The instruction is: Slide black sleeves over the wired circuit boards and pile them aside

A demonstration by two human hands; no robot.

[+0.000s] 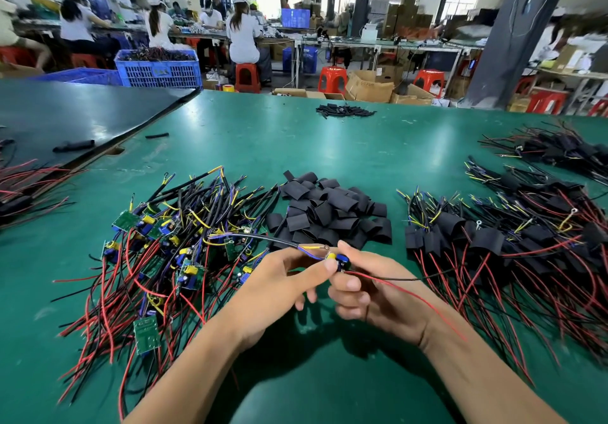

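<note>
Green matted worktop point(329, 147) in a busy factory hall, other workers seated at benches far behind. One small wired circuit board point(338, 259) with blue and yellow parts is held up between both hands, no sleeve on it yet. It is pinched by the left hand point(279, 279) between thumb and forefinger. The right hand point(371, 288) is curled round its other side, forefinger on top. Fingers point(329, 264) of both hands are closed on the board.

Thin red and black lead wires point(388, 279) are trailed off to the right of the fingers, the red one across the right wrist. A thicker black cable point(263, 236) with yellow and blue ends is arced away to the left of the fingers.

- Just beyond the fingers: heap of flat black sleeves point(332, 213), untouched.
- Left of the fingers: tangled pile of bare green boards point(158, 252) with red and black wires.
- Right of the fingers: pile of sleeved boards point(487, 242), set aside.

Handling, as judged:
- The board is taken to be light and rigid, and best gripped by its edges, not by components or solder joints.
- The wires look limp and are likely to snag, so they should be gathered and fed through the sleeve first.
- The sleeves look soft, thin-walled and flattened, so the mouth would need to be squeezed open before one is slid on.
- A snug fit with some friction is expected.
</note>
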